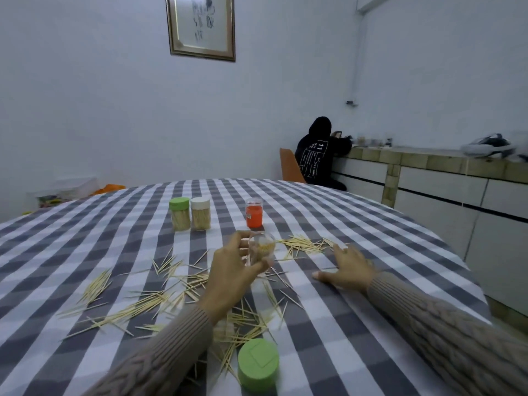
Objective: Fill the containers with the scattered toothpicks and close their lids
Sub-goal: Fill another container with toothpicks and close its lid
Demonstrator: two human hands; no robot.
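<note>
Head view: left hand (228, 271) grips clear container (261, 250)

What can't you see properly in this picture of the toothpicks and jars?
All in the head view:
- Clear jar: blurred, partly behind the left hand; how full is unclear.
- Right hand: fingertips blurred over the toothpicks.
- Orange jar: label too small to read.
- Framed picture: top cut off.

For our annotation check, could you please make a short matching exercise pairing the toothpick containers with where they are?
Things:
1. clear open container
2. loose green lid
3. orange container
4. white-lidded container

Places:
A. beside the green-lidded container
B. held in the left hand
C. nearest the camera
D. standing alone beyond the hands

Pairs: 1-B, 2-C, 3-D, 4-A
</note>
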